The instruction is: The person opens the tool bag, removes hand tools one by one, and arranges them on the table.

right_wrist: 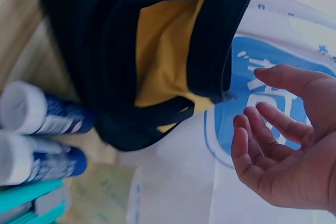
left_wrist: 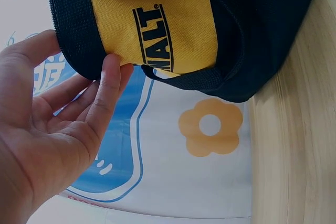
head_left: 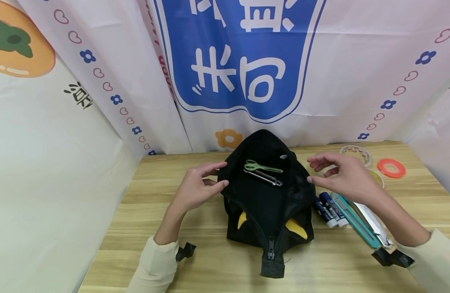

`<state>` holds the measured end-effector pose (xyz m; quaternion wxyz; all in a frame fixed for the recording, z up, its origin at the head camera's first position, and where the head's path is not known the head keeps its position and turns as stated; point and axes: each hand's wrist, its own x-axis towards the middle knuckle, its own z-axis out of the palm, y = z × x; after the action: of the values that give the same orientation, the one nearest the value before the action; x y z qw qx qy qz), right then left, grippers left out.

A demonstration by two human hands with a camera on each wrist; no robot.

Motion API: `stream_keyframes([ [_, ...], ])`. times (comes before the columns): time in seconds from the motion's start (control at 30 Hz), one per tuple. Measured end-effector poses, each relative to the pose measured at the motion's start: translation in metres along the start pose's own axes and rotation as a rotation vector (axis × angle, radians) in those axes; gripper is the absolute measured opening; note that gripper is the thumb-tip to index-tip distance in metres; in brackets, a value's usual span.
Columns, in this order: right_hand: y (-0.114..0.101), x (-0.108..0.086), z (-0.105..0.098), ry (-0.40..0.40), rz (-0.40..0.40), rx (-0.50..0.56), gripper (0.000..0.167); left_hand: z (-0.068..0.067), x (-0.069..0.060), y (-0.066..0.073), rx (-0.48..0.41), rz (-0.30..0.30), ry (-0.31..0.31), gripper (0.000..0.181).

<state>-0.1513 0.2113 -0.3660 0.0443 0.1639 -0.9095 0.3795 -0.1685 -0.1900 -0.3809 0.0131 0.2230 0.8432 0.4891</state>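
Observation:
A black-and-yellow tool bag (head_left: 243, 203) stands on the table with its zipped mouth spread wide. Inside lie green-handled scissors (head_left: 263, 167) and a box cutter (head_left: 263, 178). At the bag's left rim, my left hand (head_left: 195, 187) pinches the edge; in the left wrist view, the thumb is at the zipper and the fingertips lie on the yellow side (left_wrist: 178, 24). My right hand (head_left: 347, 175) hovers beside the right rim, fingers loosely bent and holding nothing. A gap separates it from the bag in the right wrist view.
Right of the bag lie two dark blue glue sticks (head_left: 329, 211), a teal box cutter (head_left: 356, 221) and a silver-white cutter (head_left: 372, 224), partly behind the right forearm. Farther back are a red tape roll (head_left: 391, 168) and a clear tape roll (head_left: 365, 156). A printed cloth (head_left: 327, 97) hangs behind.

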Motion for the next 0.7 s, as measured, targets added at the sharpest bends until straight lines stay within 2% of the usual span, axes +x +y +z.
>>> stream_keyframes([
  [0.17, -0.019, 0.011, 0.004, -0.042, -0.016, -0.003, 0.043, 0.000, 0.000, 0.001, 0.001, 0.002, 0.000, 0.050],
  [0.37, -0.037, 0.024, 0.012, -0.054, -0.102, -0.036, 0.042, 0.000, 0.000, 0.000, -0.004, -0.001, 0.000, 0.050],
  [0.57, -0.051, 0.037, 0.022, -0.123, -0.126, 0.031, 0.042, -0.001, 0.000, -0.001, -0.006, 0.002, 0.003, 0.050],
  [0.7, -0.054, 0.045, 0.030, -0.165, -0.129, 0.038, 0.044, 0.000, 0.001, -0.002, -0.008, 0.005, 0.001, 0.050],
])
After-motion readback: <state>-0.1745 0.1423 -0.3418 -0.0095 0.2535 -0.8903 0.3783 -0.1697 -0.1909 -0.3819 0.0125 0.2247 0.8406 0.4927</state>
